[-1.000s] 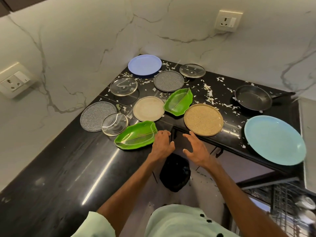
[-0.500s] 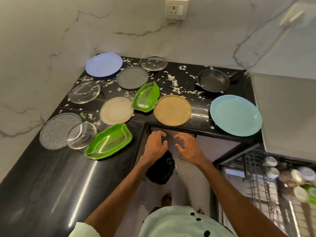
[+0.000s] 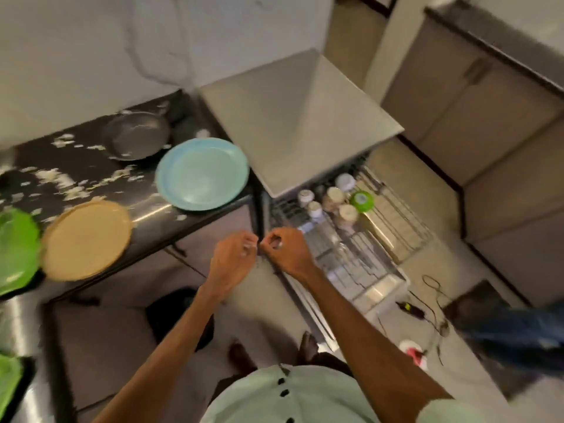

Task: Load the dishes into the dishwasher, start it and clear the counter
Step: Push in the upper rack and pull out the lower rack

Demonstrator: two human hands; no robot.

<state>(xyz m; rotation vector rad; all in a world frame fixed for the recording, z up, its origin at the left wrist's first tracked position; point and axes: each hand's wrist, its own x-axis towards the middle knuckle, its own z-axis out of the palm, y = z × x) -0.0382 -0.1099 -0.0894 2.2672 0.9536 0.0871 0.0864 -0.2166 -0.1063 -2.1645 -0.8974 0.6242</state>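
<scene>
Frame is motion-blurred, fine detail is soft.

Dishwasher point(image 3: 305, 117): grey box with a flat top, just right of the black glossy stone counter point(image 3: 82, 154). Its wire rack point(image 3: 381, 221) stands out over the floor. In the rack: 5 pale upturned cups point(image 3: 334, 195) and 1 green cup point(image 3: 361, 200), all clustered at the back. The front half of the rack looks like bare wire and shiny metal.

Dishes on the counter:
- 1 light blue round plate point(image 3: 201, 174), at the counter's right end by the front edge, just beside the dishwasher top.
- 1 tan round plate point(image 3: 87, 239), at the front edge; can't tell if it overhangs.
- 2 bright green dishes point(image 3: 15, 248), both cut by the left frame edge.
- 1 dark round frying pan point(image 3: 137, 134), near the back wall behind the blue plate.
- White scraps point(image 3: 67, 184) scattered across the black top, too many to count.

Hands: left hand point(image 3: 235, 257) and right hand point(image 3: 287, 251) hang in the air close together, below the counter edge at the rack's near-left corner. Fingers of both are curled in. Can't tell if either pinches anything.

Room: open floor lies between the counter front and the rack. A dark bag-like lump point(image 3: 180, 319) sits on the floor under the left forearm. A thin black cable point(image 3: 433, 300) trails right of the rack.
</scene>
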